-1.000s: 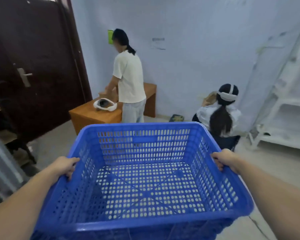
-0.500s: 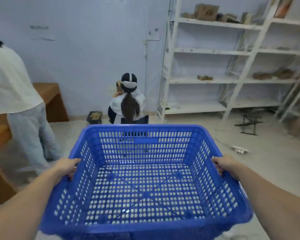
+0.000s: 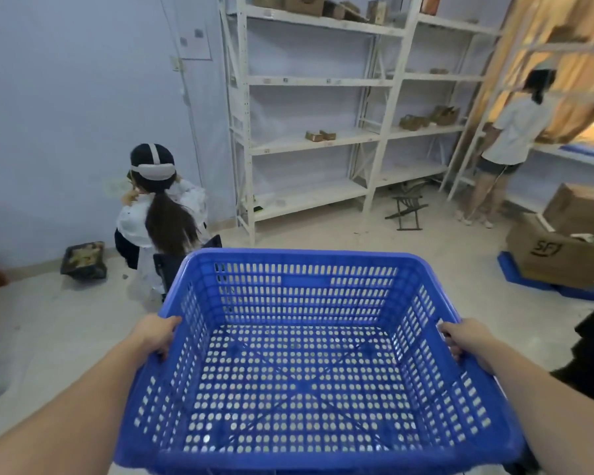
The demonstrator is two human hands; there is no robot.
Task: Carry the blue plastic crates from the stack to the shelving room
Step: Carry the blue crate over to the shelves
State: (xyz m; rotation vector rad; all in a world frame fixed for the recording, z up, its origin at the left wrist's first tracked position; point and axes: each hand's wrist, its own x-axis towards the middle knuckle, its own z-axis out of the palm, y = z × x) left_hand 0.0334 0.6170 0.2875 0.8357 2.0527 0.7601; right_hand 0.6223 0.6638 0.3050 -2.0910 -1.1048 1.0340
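You hold the blue crate in the lower middle of the frame, off the floor and roughly level, its long axis running left to right across your body. Your left hand grips the left rim with fingers curled over the edge, and your right hand grips the right rim the same way, so neither hand is nearer than the other. The crate is empty. Ahead, in the upper middle of the frame, stand the white shelves, so you appear already inside the shelving room, looking for a place to put the crate down. Mind the seated person just beyond the crate's far left corner; that side is tight. Bare floor opens from the centre toward the right, before the cardboard boxes at the right edge
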